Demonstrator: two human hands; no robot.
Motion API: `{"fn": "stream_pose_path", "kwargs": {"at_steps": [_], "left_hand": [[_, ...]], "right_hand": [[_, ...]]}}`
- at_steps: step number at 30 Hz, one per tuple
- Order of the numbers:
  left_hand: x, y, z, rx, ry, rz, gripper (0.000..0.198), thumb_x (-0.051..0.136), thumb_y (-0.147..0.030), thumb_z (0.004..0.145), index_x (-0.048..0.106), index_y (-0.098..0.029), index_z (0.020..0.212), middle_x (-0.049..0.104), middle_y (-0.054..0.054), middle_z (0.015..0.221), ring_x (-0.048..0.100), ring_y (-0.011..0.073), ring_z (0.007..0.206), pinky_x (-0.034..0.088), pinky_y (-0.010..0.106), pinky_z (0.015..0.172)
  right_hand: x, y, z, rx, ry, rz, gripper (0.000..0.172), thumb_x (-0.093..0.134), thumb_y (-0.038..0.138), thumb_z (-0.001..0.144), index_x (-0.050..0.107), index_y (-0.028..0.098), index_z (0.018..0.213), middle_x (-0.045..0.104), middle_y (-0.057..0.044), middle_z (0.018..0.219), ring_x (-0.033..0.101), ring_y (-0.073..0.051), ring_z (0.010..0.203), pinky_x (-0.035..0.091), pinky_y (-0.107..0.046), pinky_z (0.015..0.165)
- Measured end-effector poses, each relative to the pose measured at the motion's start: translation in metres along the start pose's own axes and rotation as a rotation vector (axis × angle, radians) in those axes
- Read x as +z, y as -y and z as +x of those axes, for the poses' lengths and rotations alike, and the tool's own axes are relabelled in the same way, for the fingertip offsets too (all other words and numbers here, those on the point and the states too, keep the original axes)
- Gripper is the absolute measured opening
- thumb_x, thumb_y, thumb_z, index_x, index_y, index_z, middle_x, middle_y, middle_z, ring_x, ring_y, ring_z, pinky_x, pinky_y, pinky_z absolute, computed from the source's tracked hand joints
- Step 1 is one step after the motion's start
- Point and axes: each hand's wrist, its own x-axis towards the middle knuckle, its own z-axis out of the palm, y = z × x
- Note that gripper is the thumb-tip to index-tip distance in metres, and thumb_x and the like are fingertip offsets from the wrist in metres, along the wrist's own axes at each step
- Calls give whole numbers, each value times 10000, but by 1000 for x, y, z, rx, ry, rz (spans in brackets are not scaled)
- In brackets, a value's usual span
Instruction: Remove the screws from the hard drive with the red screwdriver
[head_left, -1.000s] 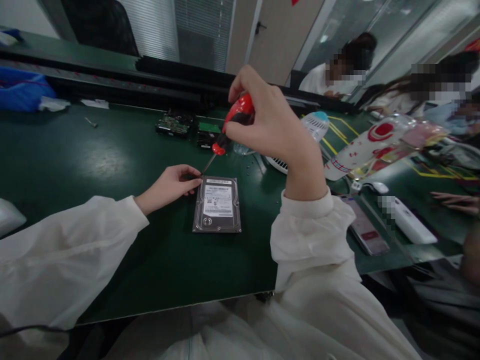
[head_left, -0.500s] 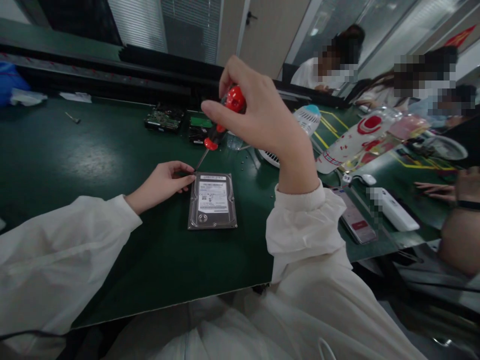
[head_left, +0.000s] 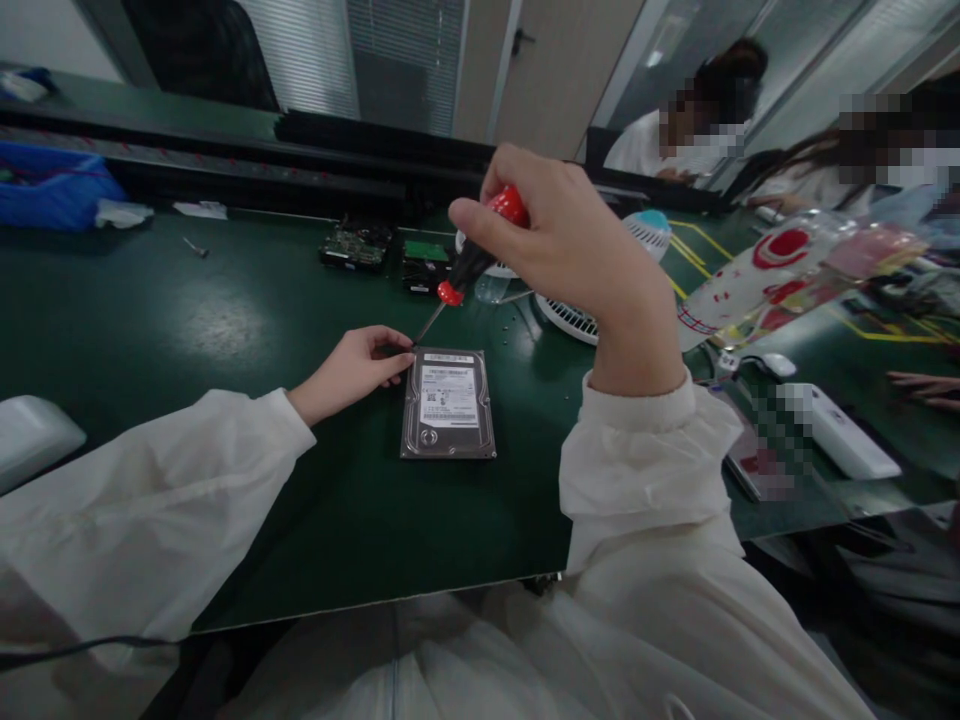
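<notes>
A silver hard drive (head_left: 450,405) with a white label lies flat on the green table in front of me. My left hand (head_left: 364,368) grips its far left corner, thumb against the edge and fingers curled beside it. Above and to the right, my right hand (head_left: 559,225) is wrapped round the red and black handle of a screwdriver (head_left: 472,262). The shaft slants down to that same corner, its tip close to my left fingertips. Whether the tip sits in a screw is too small to tell.
Two drives with bare circuit boards (head_left: 356,245) (head_left: 426,265) lie farther back, and small screws (head_left: 505,330) are scattered nearby. To the right are a white fan (head_left: 566,318), a bottle (head_left: 739,275), a phone (head_left: 757,460) and a white device (head_left: 844,430). A blue bin (head_left: 56,190) stands back left.
My view has swung left, so everything appears farther right. The screwdriver leans slightly more to the right, with its tip still at the drive's corner. My left hand keeps its place there.
</notes>
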Motion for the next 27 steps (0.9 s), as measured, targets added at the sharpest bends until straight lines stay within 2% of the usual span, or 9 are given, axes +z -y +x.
{"fn": "stream_pose_path", "kwargs": {"at_steps": [4, 6, 9, 12, 15, 18, 21, 25, 27], "left_hand": [[0, -1, 0, -7, 0, 7, 356, 767, -372, 801, 702, -149, 1070, 707, 53, 944, 643, 133, 678, 551, 279, 613], [0, -3, -1, -3, -4, 10, 339, 766, -357, 805, 702, -148, 1064, 705, 49, 935, 638, 129, 671, 549, 276, 609], [1, -7, -2, -16, -14, 3, 296, 756, -299, 810, 693, -135, 1048, 701, 42, 909, 621, 115, 639, 543, 268, 596], [1, -9, -3, -28, -5, 10, 291, 749, -300, 822, 689, -137, 1056, 702, 45, 916, 622, 115, 644, 541, 263, 586], [1, -7, -2, -21, 17, 19, 317, 746, -337, 837, 686, -147, 1083, 705, 53, 953, 640, 124, 677, 551, 270, 597], [1, -8, -2, -19, 13, 8, 285, 740, -307, 843, 682, -136, 1064, 704, 57, 960, 643, 122, 682, 553, 271, 604], [3, -11, -3, -26, 4, 0, 257, 738, -272, 839, 679, -132, 1046, 703, 56, 951, 636, 116, 667, 548, 266, 596], [3, -12, -3, -29, 12, -6, 261, 731, -279, 841, 672, -132, 1049, 700, 46, 915, 630, 117, 651, 542, 273, 590], [2, -10, -3, -20, 17, -24, 264, 733, -282, 837, 668, -130, 1042, 696, 40, 901, 621, 114, 639, 539, 278, 591]], "right_hand": [[-2, 2, 0, -42, 18, 27, 87, 546, 276, 874, 475, 257, 919, 611, -39, 952, 502, -196, 786, 331, -335, 719], [-2, 3, -1, -14, 25, 34, 109, 531, 347, 910, 477, 257, 937, 610, -36, 936, 510, -196, 782, 330, -334, 715], [-1, 1, 0, 42, 8, 14, 274, 500, 531, 946, 481, 263, 889, 627, -57, 924, 539, -234, 838, 337, -357, 741], [-2, -1, 0, -30, 2, 43, 162, 584, 392, 894, 482, 268, 916, 628, -58, 1020, 530, -226, 864, 364, -351, 771], [-4, -1, -1, -77, 29, 55, 187, 597, 240, 819, 488, 245, 970, 603, -44, 1031, 476, -180, 795, 358, -323, 742], [-3, 1, 0, 8, 25, -3, 146, 558, 359, 899, 516, 221, 920, 586, -37, 904, 451, -164, 753, 314, -323, 702], [0, 3, 1, 80, -20, -44, 335, 491, 522, 955, 517, 209, 839, 571, -47, 833, 453, -175, 767, 288, -332, 705], [2, 4, 1, -35, -16, 4, 98, 586, 264, 878, 513, 217, 923, 593, -43, 943, 466, -165, 774, 318, -324, 727], [3, 3, 1, -56, -7, 29, 130, 594, 304, 898, 511, 229, 964, 594, -39, 967, 473, -168, 767, 323, -327, 716]]}}
